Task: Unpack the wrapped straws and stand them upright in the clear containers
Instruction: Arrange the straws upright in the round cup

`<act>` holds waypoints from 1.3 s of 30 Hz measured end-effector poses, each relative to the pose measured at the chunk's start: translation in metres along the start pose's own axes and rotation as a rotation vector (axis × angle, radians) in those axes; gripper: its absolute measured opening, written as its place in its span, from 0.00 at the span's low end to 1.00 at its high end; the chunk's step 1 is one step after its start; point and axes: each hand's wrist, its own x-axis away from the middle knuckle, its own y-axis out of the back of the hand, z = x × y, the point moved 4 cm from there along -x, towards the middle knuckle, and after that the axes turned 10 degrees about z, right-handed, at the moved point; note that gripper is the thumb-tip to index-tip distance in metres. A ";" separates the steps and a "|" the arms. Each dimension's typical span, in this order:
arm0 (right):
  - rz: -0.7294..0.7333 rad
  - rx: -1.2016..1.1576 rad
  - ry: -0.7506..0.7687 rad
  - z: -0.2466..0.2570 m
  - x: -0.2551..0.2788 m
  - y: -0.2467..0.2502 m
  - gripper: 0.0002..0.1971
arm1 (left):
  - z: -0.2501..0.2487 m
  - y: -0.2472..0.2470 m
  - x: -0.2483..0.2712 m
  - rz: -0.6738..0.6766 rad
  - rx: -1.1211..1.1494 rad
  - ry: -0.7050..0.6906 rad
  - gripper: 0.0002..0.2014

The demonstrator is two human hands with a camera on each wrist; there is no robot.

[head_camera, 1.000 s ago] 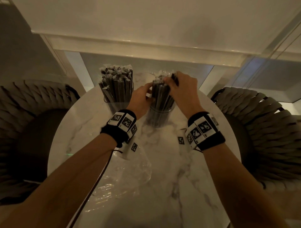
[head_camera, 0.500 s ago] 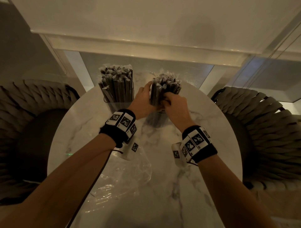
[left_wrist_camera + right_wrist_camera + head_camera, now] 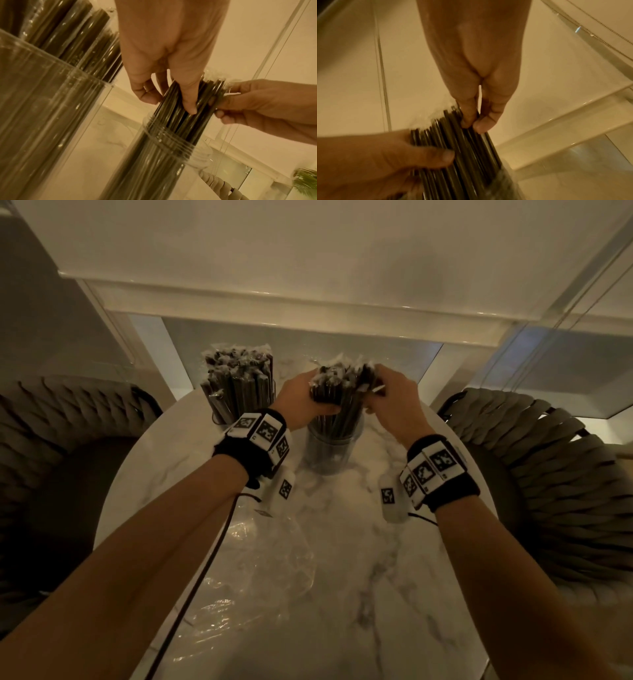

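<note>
A bundle of dark, clear-wrapped straws (image 3: 337, 392) stands in a round clear jar (image 3: 334, 450) on the marble table. My left hand (image 3: 308, 402) grips the upper part of the bundle from the left; in the left wrist view its thumb and fingers (image 3: 188, 105) curl round the straws (image 3: 173, 121) above the jar's rim (image 3: 164, 136). My right hand (image 3: 375, 395) pinches a few straw tops on the bundle's right side, fingertips (image 3: 476, 124) closed on them. A square clear container (image 3: 239, 405) to the left is packed with upright wrapped straws.
Crumpled clear plastic wrap (image 3: 260, 570) lies on the round marble table (image 3: 394, 594) near me. Woven chairs stand at the left (image 3: 61, 419) and right (image 3: 548, 460). A wall ledge (image 3: 308, 313) runs behind the containers.
My right hand dropped to the middle of the bundle, then rose again to pinch the straw tops on the right. The left hand kept its grip on the bundle.
</note>
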 end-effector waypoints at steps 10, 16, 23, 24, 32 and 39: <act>0.153 0.116 -0.014 -0.009 0.000 -0.007 0.19 | 0.003 -0.003 -0.001 0.031 -0.022 0.077 0.43; 0.148 -0.028 -0.101 -0.022 0.011 0.001 0.23 | -0.002 0.005 0.011 0.094 -0.037 0.117 0.45; 0.034 -0.049 -0.068 -0.026 0.042 -0.004 0.15 | 0.008 0.004 0.025 0.040 0.005 0.098 0.49; 0.030 -0.054 -0.061 -0.024 0.044 -0.009 0.16 | 0.009 0.002 0.026 0.024 0.007 0.091 0.50; 0.046 0.025 -0.059 -0.007 0.025 -0.024 0.14 | -0.015 -0.007 0.019 -0.016 -0.036 -0.026 0.51; 0.227 0.101 -0.113 -0.004 0.002 -0.017 0.10 | -0.017 -0.003 0.007 -0.046 0.077 -0.038 0.34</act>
